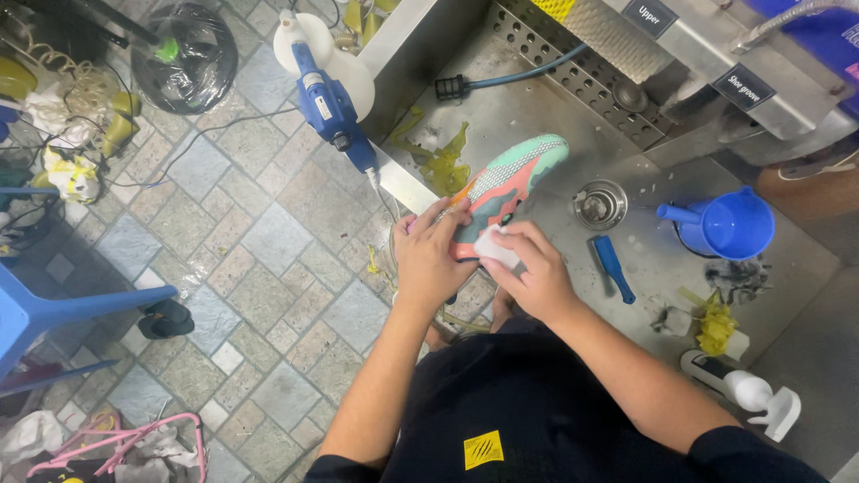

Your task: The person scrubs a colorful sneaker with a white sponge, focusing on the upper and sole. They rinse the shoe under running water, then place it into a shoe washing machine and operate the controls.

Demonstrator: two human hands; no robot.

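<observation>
The left hand (429, 255) wraps the heel of a mint-and-coral knit sneaker (510, 183), held over the near-left edge of the steel sink basin (528, 107). The right hand (532, 273) pinches a small white sponge block (495, 246) against the sneaker's side. A blue brush (613, 266) and round drain (599, 204) lie just right; a blue plastic jug (725, 224) stands beyond.

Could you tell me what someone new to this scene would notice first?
The eye goes to the bright shoe, mint green and coral, at the centre over the edge of a steel sink. The left hand grips its heel end while the right hand presses a small white pad against its side. Next come the blue jug at the right of the sink and the blue spray gun at the upper left.
</observation>
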